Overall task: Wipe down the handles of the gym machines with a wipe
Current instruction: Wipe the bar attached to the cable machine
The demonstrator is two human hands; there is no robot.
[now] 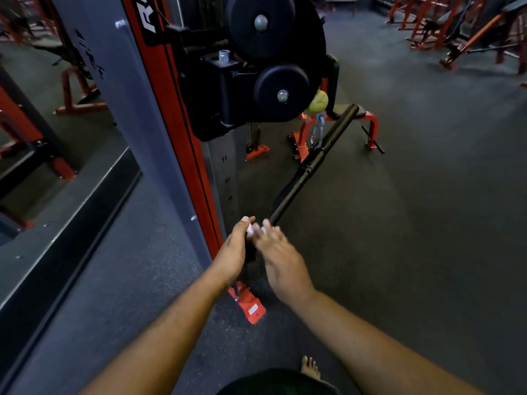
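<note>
Bar (310, 163) hangs from a clip under the pulley (281, 91), slanting down to the person's hands; it looks stiff, heavy and free to swing, so I'd steady it at the near end. Left hand (235, 249) grips that end. Right hand (278, 255) lies over it beside the left, fingers pressing a small white wipe (250, 230), soft and light. Beyond the pulley, dark rubber floor (413, 209) and red benches (339, 124).
</note>
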